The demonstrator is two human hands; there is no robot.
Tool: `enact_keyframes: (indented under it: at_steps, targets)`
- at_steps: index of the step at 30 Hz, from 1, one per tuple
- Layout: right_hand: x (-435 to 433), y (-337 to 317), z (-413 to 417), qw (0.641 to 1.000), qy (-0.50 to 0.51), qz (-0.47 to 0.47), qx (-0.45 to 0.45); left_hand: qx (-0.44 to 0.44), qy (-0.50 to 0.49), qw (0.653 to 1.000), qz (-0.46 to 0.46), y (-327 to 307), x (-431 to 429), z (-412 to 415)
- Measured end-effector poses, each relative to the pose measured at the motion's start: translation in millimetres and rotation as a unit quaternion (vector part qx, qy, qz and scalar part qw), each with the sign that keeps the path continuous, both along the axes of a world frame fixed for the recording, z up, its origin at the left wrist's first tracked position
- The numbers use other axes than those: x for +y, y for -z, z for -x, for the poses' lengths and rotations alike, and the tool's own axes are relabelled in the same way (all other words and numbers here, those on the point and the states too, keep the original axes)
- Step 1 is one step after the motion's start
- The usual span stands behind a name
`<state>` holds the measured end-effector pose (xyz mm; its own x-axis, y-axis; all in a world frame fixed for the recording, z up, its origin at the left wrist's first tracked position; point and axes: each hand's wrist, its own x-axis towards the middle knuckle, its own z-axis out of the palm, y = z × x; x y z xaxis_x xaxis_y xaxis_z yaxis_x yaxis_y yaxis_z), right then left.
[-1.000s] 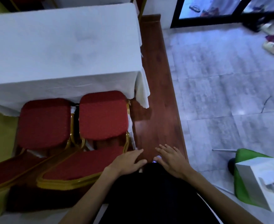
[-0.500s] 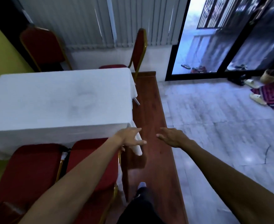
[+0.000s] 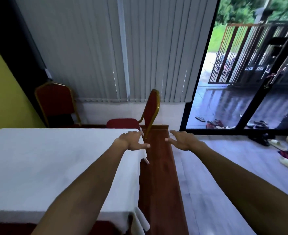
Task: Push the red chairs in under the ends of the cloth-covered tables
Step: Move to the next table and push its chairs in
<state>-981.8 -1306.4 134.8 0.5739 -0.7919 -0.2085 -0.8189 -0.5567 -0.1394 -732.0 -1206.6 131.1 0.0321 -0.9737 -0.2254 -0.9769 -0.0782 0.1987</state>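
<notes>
While hands [image 3: 156, 141] hover apart, empty: white-clothed table [image 3: 46, 167], wooden floor strip [image 3: 160, 184], blinds [image 3: 106, 48].

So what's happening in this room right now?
A person is tidying red chairs around a table covered in a white cloth. Both arms are stretched forward, the left hand over the cloth's right edge and the right hand over the brown strip of floor, both open and holding nothing. At the far end, one red chair stands turned sideways by the table's corner and another sits back by the wall. Two red seats show at the near end.
</notes>
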Motion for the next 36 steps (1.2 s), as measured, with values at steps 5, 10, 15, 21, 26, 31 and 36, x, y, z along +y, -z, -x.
enact_keyframes:
  at_steps: [5, 10, 15, 21, 26, 31, 36]
  targets:
    - [-61, 3, -31, 0.999, -0.026, -0.006, 0.024, 0.023, 0.0, 1.0, 0.006, 6, -52, -23]
    - [-123, 17, -46, 0.999, -0.036, -0.013, 0.037, 0.021, -0.027, 0.999, -0.007, 26, -101, -37]
    - [-194, 35, -58, 0.997, -0.055, -0.015, 0.059, 0.022, -0.045, 0.998, -0.022, 44, -166, -49]
    - [-306, 53, -67, 0.994, -0.083, -0.016, 0.071, 0.032, -0.066, 0.996, -0.047, 62, -267, -46]
    - [-403, 59, -63, 0.991, -0.112, -0.025, 0.075, 0.067, -0.093, 0.993, -0.041, 66, -354, -36]
    - [-494, 55, -62, 0.987, -0.134, -0.002, 0.093, 0.07, -0.124, 0.989, -0.04, 69, -422, -28]
    - [-557, 62, -79, 0.981, -0.17, 0.001, 0.093, 0.079, -0.156, 0.983, -0.052, 75, -471, -32]
